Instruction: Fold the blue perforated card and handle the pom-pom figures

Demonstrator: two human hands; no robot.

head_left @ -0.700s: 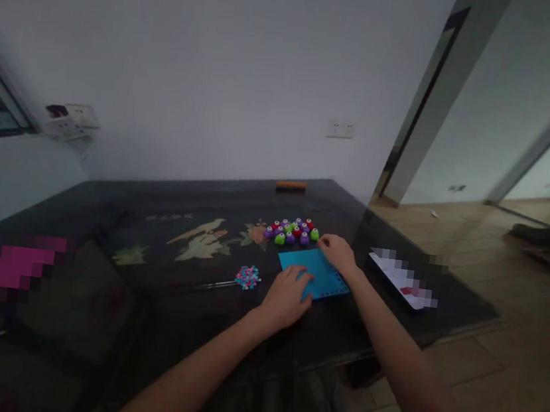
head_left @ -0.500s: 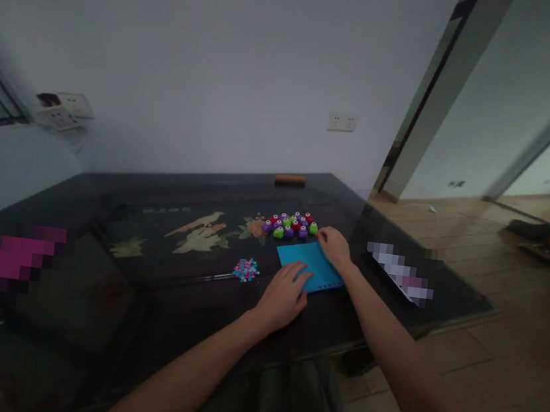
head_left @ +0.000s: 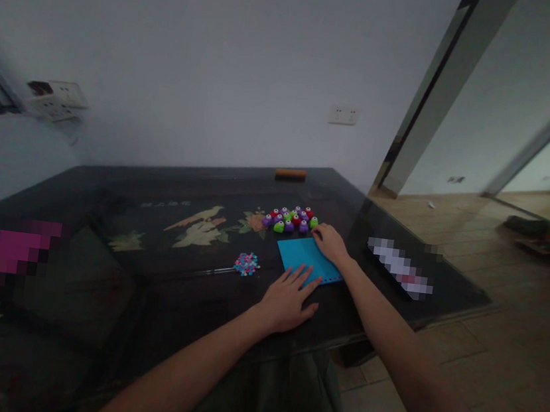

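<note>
Flat and open, left hand rests on the table, fingertips on the near edge of the blue sheet. Right hand presses its far corner, fingers loose. Sheet looks thin, light, bendy; probably best lifted by an edge. Beyond: colourful punches.

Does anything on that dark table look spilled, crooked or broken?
Nothing looks broken. The blue punched sheet lies askew to the table edge, under both hands. A small heap of pink and blue bits sits loose to its left, while the coloured round punches stay tidily clustered behind.
</note>
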